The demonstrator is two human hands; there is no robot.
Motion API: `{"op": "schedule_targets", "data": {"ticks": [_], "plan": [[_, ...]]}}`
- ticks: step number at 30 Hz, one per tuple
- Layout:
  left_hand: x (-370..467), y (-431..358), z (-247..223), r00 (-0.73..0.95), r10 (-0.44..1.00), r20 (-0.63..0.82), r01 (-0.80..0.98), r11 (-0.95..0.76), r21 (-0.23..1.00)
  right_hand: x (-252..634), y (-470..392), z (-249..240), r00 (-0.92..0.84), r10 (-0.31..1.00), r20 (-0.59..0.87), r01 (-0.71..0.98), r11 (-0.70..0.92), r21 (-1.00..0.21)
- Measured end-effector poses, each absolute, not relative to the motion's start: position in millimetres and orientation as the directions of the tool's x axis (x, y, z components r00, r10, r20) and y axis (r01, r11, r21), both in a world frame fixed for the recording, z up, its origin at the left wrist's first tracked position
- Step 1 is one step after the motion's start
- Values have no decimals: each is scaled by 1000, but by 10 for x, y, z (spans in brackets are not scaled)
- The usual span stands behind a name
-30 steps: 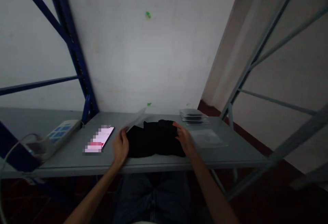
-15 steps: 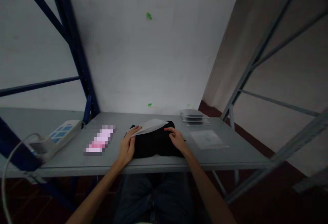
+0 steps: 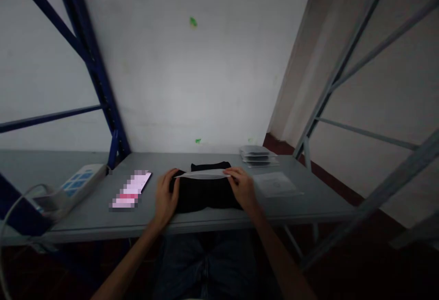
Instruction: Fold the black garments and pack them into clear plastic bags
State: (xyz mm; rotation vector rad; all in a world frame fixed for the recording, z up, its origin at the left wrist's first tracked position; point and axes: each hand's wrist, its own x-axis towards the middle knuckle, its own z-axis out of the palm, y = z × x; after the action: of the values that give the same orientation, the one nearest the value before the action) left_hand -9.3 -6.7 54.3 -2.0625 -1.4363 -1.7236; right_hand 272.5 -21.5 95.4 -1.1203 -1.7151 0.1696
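Note:
A folded black cloth [image 3: 207, 195] lies near the front edge of the grey table [image 3: 137, 220]. Over it, a thin white translucent sheet or bag [image 3: 203, 174] is stretched sideways between my hands. My left hand [image 3: 167, 195] grips the left end, thumb and fingers closed around it and partly over the cloth's left side. At the right end, my right hand [image 3: 241, 184] pinches the white piece between thumb and fingers. Part of the cloth shows beyond the white piece.
A stack of flat clear packets [image 3: 259, 156] stands at the back right, with one flat clear bag [image 3: 276, 184] nearer. To the left lie a blurred-out phone [image 3: 132, 190] and a white power strip [image 3: 80, 183] with a cable. Metal frames rise on both sides.
My right hand has closed on the right end of the white piece, which was loose and raised. The piece is now lower, narrower and nearly level. The view has shifted slightly.

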Motion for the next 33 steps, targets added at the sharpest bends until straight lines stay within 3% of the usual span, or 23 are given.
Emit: {"op": "schedule_targets", "data": {"ticks": [3, 7, 9, 19, 24, 33], "plan": [[-93, -110, 530, -139, 429, 892, 774, -515, 368, 2603, -277, 928, -78, 733, 676, 638, 558, -531], [-20, -203, 491, 324, 283, 903, 721, -692, -42, 2320, -433, 896, -176, 715, 677, 691, 579, -433], [15, -225, 474, 485, 257, 836, 629, -766, -130, 2191, -516, 900, -244, 709, 662, 713, 594, -373], [-5, -206, 444, 457, 186, 870, 613, -774, -157, 2106, -616, 918, -441, 662, 607, 720, 664, -201], [-11, -194, 425, 509, 168, 844, 609, -763, -215, 2190, -553, 936, -457, 657, 600, 716, 671, -191], [-10, -206, 372, 512, 224, 829, 616, -769, -173, 2173, -549, 886, -468, 639, 611, 695, 693, -192]]}}
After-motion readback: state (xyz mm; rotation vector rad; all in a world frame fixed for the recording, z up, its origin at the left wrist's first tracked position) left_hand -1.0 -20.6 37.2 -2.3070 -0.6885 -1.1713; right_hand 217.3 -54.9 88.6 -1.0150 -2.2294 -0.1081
